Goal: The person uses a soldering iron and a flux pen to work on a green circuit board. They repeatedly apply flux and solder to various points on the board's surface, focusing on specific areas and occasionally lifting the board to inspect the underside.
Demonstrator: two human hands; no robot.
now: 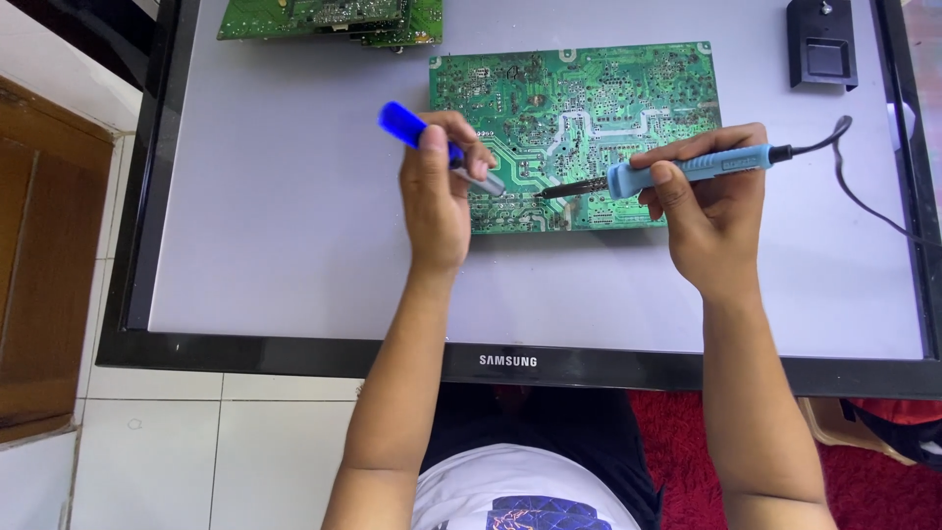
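A green circuit board [574,132] lies at twelve o'clock on a flat monitor screen [294,245], where the right hand [711,211], fingers wrapped round a blue soldering iron [677,169], touches its tip to a joint while the left hand [437,191] pinches a blue desoldering pump [432,142] just beside, apparently mid-desoldering, needing steady aim.

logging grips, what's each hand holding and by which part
Left hand grips a blue desoldering pump around mid-barrel; right hand grips a soldering iron by its blue handle.

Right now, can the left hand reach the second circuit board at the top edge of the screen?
Probably yes: bare screen surface lies between the left hand and the second circuit board. But the hand already grips a blue-handled tool.
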